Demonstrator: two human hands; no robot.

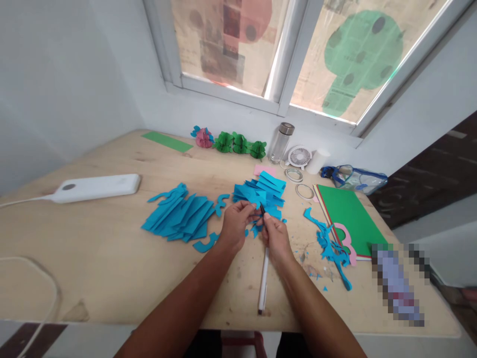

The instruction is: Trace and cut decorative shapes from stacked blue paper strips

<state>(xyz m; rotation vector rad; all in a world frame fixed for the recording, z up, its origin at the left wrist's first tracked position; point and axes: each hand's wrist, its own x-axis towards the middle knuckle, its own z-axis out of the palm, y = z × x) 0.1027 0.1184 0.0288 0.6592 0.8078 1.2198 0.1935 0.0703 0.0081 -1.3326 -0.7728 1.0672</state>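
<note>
At the centre of the frame, both bare hands meet over the pale wooden tabletop [122, 278]. The left hand [236, 226] has its thumb and forefinger brought together at the near edge of a small cut piece of blue paper [258, 200]; the piece lies at and just beyond these fingertips, its outline merging with the blue sheets behind. The right hand [276, 233] has thumb and fingers clamped on a slim, black, tool-like object [262, 209], whose dark upper end points toward the blue piece, right beside the left fingertips; its lower part is hidden in the grip, so its kind cannot be told. Just above the hands in the frame lies a loose heap of folded bright-blue paper sheets [274, 184], and left of centre sits a second fanned stack of folded blue paper [179, 216]. A slim white pen with a dark end [263, 286] lies below the right hand, toward the lower centre. Right of centre are tangled, curling blue paper offcuts [326, 243], touching a scalloped pink paper cutout [345, 238] that partly overlaps a flat green sheet of paper [354, 214].
</note>
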